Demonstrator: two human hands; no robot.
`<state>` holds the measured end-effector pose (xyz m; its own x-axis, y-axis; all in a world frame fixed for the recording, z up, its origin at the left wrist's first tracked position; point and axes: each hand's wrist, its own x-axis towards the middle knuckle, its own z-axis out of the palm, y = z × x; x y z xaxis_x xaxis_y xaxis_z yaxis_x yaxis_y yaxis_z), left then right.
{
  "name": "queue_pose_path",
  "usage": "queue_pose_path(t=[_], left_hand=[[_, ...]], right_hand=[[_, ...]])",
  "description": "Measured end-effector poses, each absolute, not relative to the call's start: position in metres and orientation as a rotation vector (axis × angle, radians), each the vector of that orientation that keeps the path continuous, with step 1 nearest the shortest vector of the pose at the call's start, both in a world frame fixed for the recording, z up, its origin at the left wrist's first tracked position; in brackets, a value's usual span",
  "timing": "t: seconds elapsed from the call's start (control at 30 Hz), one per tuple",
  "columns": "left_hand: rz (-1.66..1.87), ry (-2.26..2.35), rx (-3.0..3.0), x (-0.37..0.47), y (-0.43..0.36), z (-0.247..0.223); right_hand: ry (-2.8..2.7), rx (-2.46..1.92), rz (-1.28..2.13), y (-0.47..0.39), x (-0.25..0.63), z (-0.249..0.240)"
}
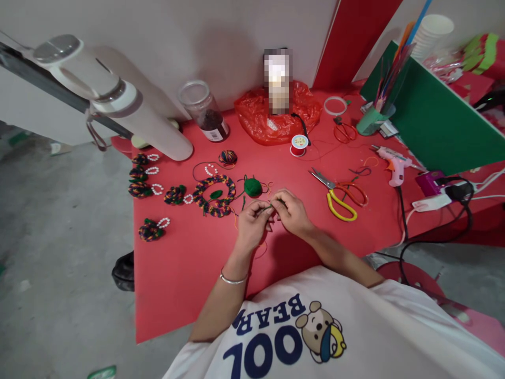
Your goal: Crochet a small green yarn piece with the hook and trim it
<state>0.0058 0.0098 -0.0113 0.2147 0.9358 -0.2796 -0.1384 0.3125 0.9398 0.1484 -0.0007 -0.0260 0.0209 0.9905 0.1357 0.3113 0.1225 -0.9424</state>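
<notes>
My left hand (253,220) and my right hand (291,211) meet over the red table, fingertips pinched together. Between them runs a short piece of dark green yarn (267,207), mostly hidden by the fingers. Just beyond the hands sits a ball of green yarn (252,186). Left of it lies a ring of braided multicoloured yarn (198,196) with a small green leaf-shaped piece (216,194) inside. A thin orange thread (235,220) trails beside my left hand. Scissors (335,193) with yellow and red handles rest to the right of my right hand.
Several yarn pieces with white bead loops (152,230) line the left side. A tall bottle (153,129), a jar (213,123), a red plastic bag (252,123) and a thread spool (299,146) stand behind. A pink glue gun (396,166) and power strip (430,202) lie at the right.
</notes>
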Motion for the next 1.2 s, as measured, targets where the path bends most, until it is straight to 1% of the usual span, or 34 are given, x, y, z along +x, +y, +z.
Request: queue_pose_path(t=[0.13,0.2,0.3,0.4,0.5,0.8,1.0,1.07,1.2], left_hand=[[0.953,0.928,0.793,0.007,0.010,-0.013],[0.957,0.888,0.749,0.007,0.010,-0.014],[0.931,0.859,0.721,0.007,0.010,-0.012],[0.894,0.826,0.739,0.006,0.009,-0.008],[0.893,0.821,0.750,0.005,0.010,-0.005],[0.870,0.893,0.749,0.004,0.012,-0.008],[0.857,0.893,0.742,0.003,0.013,-0.011],[0.858,0.899,0.752,0.003,0.012,-0.010],[0.869,0.881,0.763,0.004,0.011,-0.009]], right_hand=[[-1.333,-1.291,1.121,-0.002,0.145,-0.023],[-1.336,-1.237,1.139,-0.002,0.145,-0.022],[-1.442,-1.188,0.959,-0.001,0.147,-0.022],[-1.483,-1.247,0.778,0.002,0.150,-0.024],[-1.447,-1.321,0.705,0.005,0.154,-0.026],[-1.249,-1.259,1.021,0.005,0.162,-0.019],[-1.418,-1.166,1.171,0.006,0.162,-0.013],[-1.410,-1.190,1.146,0.007,0.161,-0.013],[-1.569,-1.343,0.944,0.009,0.165,-0.016]])
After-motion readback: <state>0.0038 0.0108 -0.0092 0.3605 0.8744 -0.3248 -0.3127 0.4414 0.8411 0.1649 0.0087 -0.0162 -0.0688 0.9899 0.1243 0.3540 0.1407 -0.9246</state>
